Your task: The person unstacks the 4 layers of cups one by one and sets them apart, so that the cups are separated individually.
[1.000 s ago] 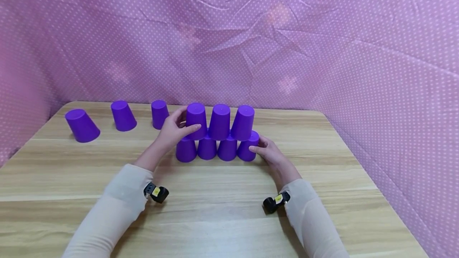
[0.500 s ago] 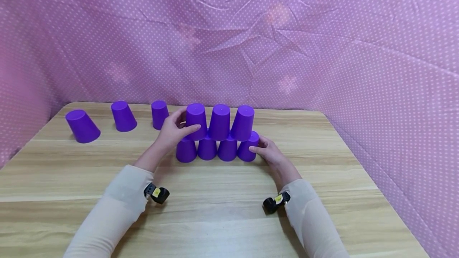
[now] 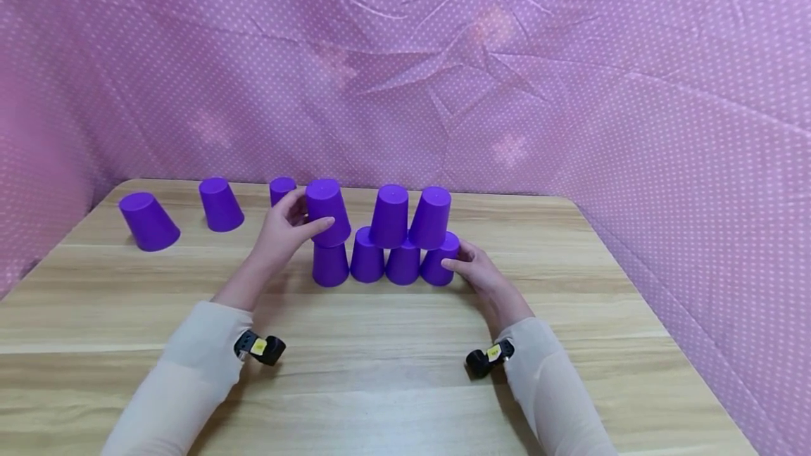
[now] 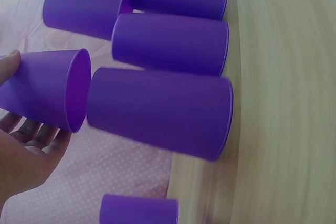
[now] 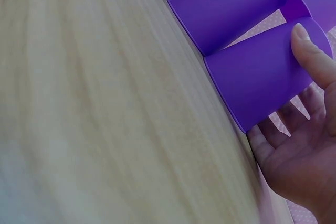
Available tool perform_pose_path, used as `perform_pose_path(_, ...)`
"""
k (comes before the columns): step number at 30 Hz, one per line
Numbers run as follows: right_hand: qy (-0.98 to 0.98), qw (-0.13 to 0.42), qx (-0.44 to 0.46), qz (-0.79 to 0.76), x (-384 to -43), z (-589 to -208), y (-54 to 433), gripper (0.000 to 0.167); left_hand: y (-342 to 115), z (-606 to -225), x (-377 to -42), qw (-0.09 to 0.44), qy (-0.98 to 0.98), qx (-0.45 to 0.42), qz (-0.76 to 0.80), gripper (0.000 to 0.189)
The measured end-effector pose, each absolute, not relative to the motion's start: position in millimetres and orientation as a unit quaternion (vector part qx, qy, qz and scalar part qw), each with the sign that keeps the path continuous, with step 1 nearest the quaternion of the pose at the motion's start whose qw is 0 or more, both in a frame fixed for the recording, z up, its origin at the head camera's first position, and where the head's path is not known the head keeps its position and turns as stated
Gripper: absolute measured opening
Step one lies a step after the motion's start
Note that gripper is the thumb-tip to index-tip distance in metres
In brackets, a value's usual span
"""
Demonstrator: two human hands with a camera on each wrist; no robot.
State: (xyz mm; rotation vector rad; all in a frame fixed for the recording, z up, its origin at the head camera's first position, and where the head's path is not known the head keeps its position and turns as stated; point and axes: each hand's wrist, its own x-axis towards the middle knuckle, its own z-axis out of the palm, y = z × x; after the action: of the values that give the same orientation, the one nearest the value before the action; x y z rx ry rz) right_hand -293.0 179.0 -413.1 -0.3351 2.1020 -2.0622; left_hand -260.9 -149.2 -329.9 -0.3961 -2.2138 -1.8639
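With thumb and fingers, my left hand grips an upside-down purple cup from its left side. This cup is over the leftmost bottom-row cup; in the left wrist view its rim is close to that cup's top, and whether they touch I cannot tell. Two other upper cups, the middle one and the right one, stand on the bottom row. My right hand holds the rightmost bottom cup, thumb in front and fingers around its outer side.
Further left on the wooden table stand three separate upside-down purple cups: a far-left cup, a second cup, and a third partly hidden by my left hand. A pink dotted cloth hangs behind the table.
My left hand has moved left with its cup, off the gap between two bottom cups to above the leftmost one. My right hand and the other cups keep their places.
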Motion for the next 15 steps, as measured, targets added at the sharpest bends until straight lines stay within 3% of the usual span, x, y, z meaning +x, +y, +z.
perform_pose_path(8, 0.705, 0.090, -0.110, -0.694, -292, -411, 178, 0.051, -175, -324, -246, 0.107, -0.769, -0.089, -0.624, 0.067)
perform_pose_path(15, 0.699, 0.093, -0.112, -0.701, -292, -411, 178, 0.051, -199, -323, -236, 0.147, -0.766, -0.070, -0.622, 0.059)
